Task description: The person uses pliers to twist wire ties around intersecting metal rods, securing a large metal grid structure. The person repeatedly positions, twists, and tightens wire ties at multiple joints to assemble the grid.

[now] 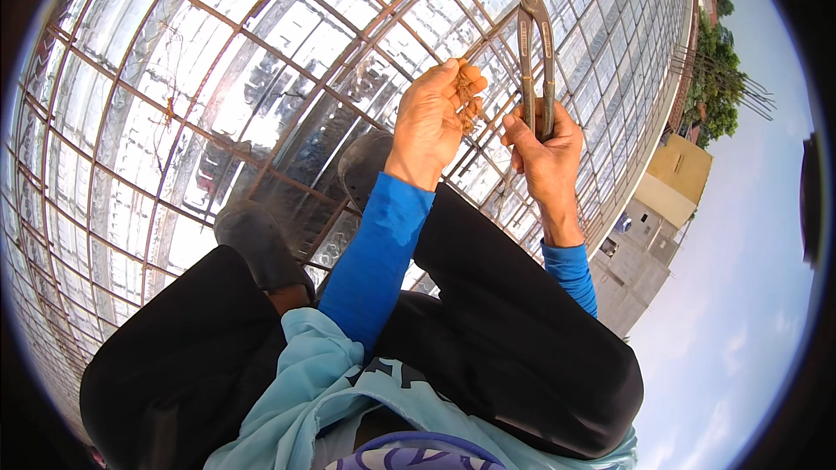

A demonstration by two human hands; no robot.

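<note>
My left hand (428, 117) is closed around a small bunch of rusty tie wire (468, 103), which sticks out past the fingers toward the right. Just beside it, my right hand (550, 144) grips the handles of a pair of end-cutting nippers (535, 43). The handles stand slightly apart, and the rounded head points up, away from me. Beneath both hands runs a grid of rusty reinforcing bars (348, 30). Whether the nippers' jaws touch any bar or wire, I cannot tell.
Shiny reflective sheeting (231, 65) lies beneath the bars. My dark shoes (261, 244) rest on the grid as I squat. At the right, past the slab's edge, are a building (657, 200), green trees (718, 78) and protruding rebar ends (759, 97).
</note>
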